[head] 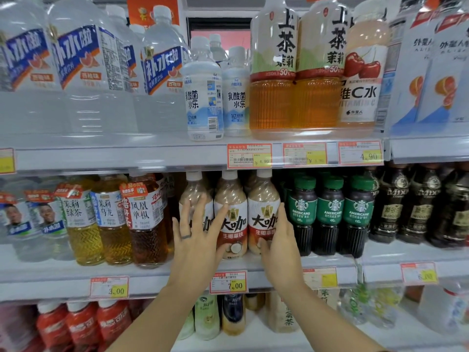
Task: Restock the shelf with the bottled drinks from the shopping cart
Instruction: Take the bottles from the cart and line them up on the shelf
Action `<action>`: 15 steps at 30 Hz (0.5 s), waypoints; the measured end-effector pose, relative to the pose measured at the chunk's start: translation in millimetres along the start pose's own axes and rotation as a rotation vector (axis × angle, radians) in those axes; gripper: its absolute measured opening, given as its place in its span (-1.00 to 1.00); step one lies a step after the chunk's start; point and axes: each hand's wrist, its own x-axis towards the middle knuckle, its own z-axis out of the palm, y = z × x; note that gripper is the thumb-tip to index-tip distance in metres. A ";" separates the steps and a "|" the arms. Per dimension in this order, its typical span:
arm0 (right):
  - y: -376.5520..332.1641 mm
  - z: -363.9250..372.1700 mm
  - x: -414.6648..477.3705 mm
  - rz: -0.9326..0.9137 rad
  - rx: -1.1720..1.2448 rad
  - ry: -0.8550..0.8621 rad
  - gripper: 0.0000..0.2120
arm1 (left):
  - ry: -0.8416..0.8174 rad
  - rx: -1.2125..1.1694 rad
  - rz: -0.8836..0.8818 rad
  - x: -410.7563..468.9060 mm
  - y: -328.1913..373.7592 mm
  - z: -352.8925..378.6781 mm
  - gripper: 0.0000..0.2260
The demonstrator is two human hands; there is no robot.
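Your left grip (196,240) is open, its fingers spread and straight, and lies flat against the front of the left latte bottle (194,191). The forefinger reaches across to the middle latte bottle (232,207) and the thumb rests low on that bottle's label. A dark ring (186,236) sits on one finger. Your right grip (278,247) is open too. Its straight fingers point up along the right side of the right latte bottle (262,207) and the thumb touches the lower front of the label. The three white-capped bottles stand upright and side by side, touching one another, at the front edge of the middle shelf (50,273), bracketed between your two grips. Just right of your right grip stands a row of green-capped Americano bottles (302,212), with dark coffee bottles (396,207) beyond them. To the left of your left grip are amber tea bottles (144,219). On the rail below the latte bottles hangs a price tag (228,282) reading 7.00. The upper shelf (127,153) carries large clear water bottles (94,72), small white bottles (203,97) and tall jasmine tea bottles (272,80).
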 end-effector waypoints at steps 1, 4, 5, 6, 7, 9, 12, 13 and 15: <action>-0.1 0.9 0.4 0.001 -0.011 0.010 -0.20 | 0.008 -0.016 0.002 0.0 -0.5 0.8 -0.21; 0.6 3.0 -1.1 0.010 -0.013 0.024 -0.20 | 0.025 -0.028 0.019 -0.2 -2.2 3.4 -0.19; 1.2 3.2 -1.1 0.012 -0.010 0.028 -0.20 | 0.024 -0.022 0.020 0.1 -2.1 3.7 -0.19; 1.5 3.0 -0.9 0.014 -0.004 0.029 -0.20 | 0.017 -0.017 0.016 0.3 -1.9 3.6 -0.20; 1.1 2.4 -0.8 0.015 0.002 0.026 -0.21 | 0.008 -0.013 0.012 0.6 -1.5 2.9 -0.21; -0.5 0.1 -1.3 0.027 0.023 -0.001 -0.20 | -0.011 -0.008 0.001 1.6 -0.2 -0.2 -0.22; -4.0 -7.3 -10.5 0.006 0.073 -0.017 -0.25 | -0.011 -0.014 -0.016 0.4 4.9 -6.6 -0.25; -3.9 -12.1 -15.4 -0.034 0.071 0.006 -0.29 | 0.006 -0.021 -0.006 -1.4 7.5 -8.2 -0.28; 1.1 -25.8 -27.3 -0.093 0.036 0.042 -0.42 | 0.041 -0.068 0.049 -8.5 13.8 -9.3 -0.35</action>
